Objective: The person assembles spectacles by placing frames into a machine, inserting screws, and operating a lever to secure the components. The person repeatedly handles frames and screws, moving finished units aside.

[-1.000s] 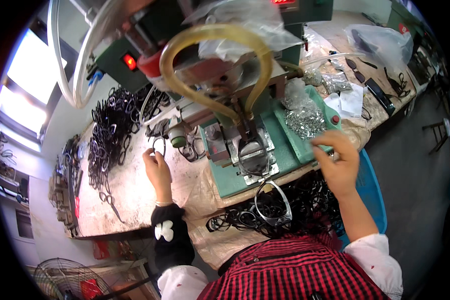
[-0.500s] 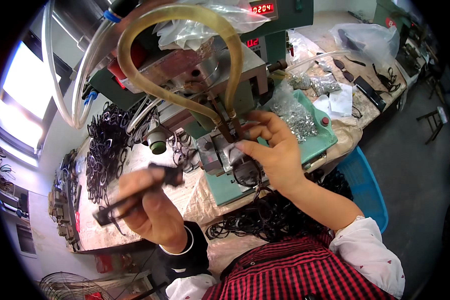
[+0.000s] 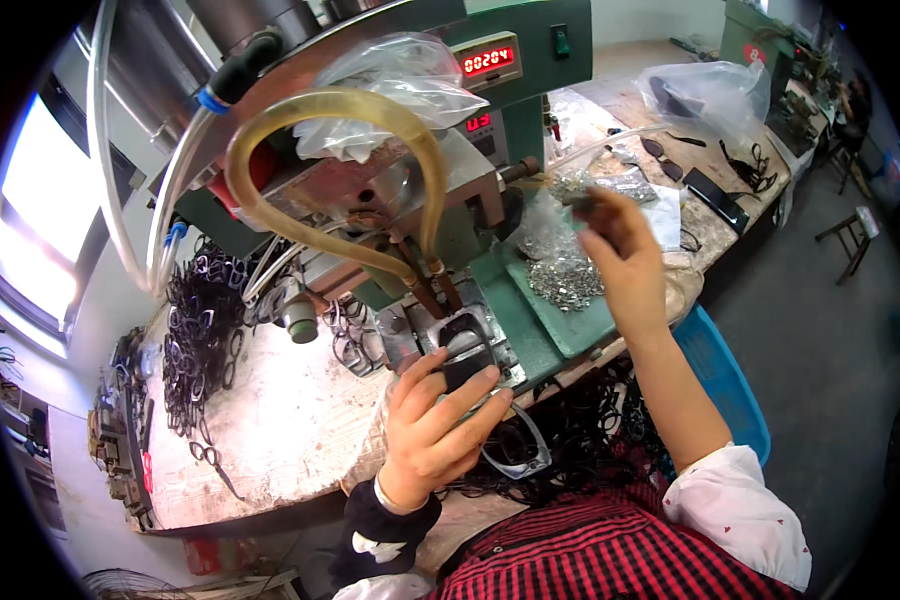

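My left hand (image 3: 435, 425) lies over an eyeglass frame (image 3: 538, 450), its fingers stretched across the frame and a dark block under it. I take the hand to be holding the frame; the thumb is hidden. One rim of the frame sits in the metal fixture (image 3: 515, 368) of a green machine, below two brown electrode-like tips (image 3: 440, 295). The other rim hangs out over the machine's front edge. My right hand (image 3: 630, 260) is raised above a heap of small silver metal parts (image 3: 565, 283). Its fingers are curled, with a gap to the thumb; the fingertips are dark and blurred.
A yellowish hose (image 3: 238, 150) loops above the fixture. Black eyeglass frames (image 3: 195, 340) are heaped on the table at left, and more lie in front of me. A blue basket (image 3: 735, 380) stands at right. Plastic bags (image 3: 705, 95) and sunglasses (image 3: 662, 160) lie behind.
My left hand has come down from the left, where it held a dark object, onto the frame at the fixture. My right hand has left the fixture and moved right, above the metal parts.
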{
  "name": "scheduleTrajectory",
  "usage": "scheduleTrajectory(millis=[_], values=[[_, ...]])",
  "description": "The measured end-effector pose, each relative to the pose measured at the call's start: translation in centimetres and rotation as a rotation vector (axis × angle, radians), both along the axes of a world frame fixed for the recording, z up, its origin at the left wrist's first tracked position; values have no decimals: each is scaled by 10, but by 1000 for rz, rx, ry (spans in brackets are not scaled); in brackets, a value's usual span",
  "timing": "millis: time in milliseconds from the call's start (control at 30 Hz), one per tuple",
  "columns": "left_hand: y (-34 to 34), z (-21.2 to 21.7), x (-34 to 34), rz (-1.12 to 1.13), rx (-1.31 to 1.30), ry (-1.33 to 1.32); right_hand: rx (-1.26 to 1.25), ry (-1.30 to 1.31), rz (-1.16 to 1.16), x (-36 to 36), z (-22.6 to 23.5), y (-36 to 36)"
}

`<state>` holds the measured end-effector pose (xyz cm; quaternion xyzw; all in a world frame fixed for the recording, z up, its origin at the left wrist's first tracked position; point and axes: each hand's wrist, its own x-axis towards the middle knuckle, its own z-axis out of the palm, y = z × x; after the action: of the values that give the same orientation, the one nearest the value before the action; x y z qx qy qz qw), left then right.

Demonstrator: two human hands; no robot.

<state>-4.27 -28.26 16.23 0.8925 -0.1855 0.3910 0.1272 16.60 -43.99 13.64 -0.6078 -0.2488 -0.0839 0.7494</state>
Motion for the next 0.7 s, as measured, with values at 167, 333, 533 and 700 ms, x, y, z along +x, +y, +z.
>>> scheduleTrajectory(millis=[167,333,533,700], values=[[-4,12,-2,-8,-80,126,-473,-60,-196,1,-55,-49],[-4,14,-5,-9,-108,191,-809,-210,-173,-22,-54,-56],[-25,-38,-46,147,-298,30,-936,-368,-223,-20,-57,-45],[56,-51,-55,766,-548,-192,-948,-481,-255,-18,-67,-44]])
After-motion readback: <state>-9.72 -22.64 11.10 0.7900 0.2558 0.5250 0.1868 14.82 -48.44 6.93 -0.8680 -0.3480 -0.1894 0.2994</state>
